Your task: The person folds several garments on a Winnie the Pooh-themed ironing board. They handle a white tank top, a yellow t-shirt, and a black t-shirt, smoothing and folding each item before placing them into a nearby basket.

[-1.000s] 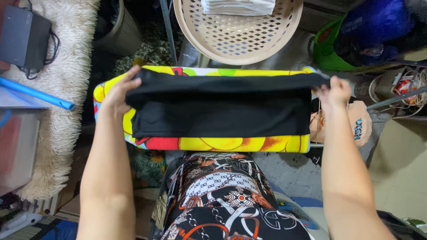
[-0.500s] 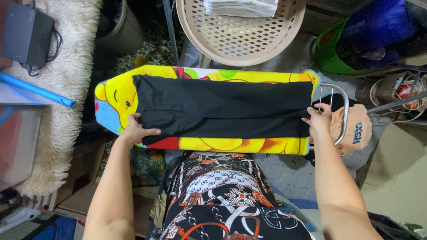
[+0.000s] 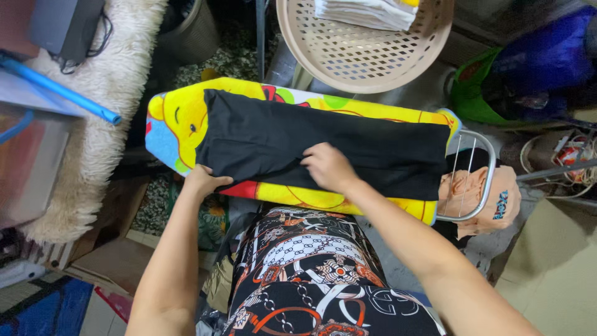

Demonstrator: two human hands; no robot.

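Black garment (image 3: pixel 323 146) lies folded lengthwise on the ironing board (image 3: pixel 168 127), which has a bright yellow cartoon-print cover. The garment covers most of the board, from near the rounded left end to the right end by the metal wire rest (image 3: pixel 469 177).

Left hand (image 3: pixel 204 182) at the board's near edge, left part: fingers curled around the garment's near-left corner, pinching the cloth. Right hand (image 3: pixel 328 167) palm down on the garment near the middle of the near edge, fingers loosely bent and pressing on the fabric; it lies on the cloth, with no cloth seen closed in its fingers. Both forearms reach in from the bottom of the view. 1 fold edge runs diagonally from the left hand toward the right hand.

Around it: beige perforated plastic basket (image 3: pixel 367 59) beyond the board's far edge, with folded white cloth (image 3: pixel 367 12) inside. Peach cap (image 3: pixel 491 193) under the wire rest at the board's right end. Green bag (image 3: pixel 476 87) and blue bundle (image 3: pixel 547 56) far right. White shaggy rug (image 3: pixel 93 124) left of the board, blue tube (image 3: pixel 62 90) lying across it, dark box with cables (image 3: pixel 62 25) at top left. The person's patterned black, white and orange clothing (image 3: pixel 311 267) fills the bottom centre.
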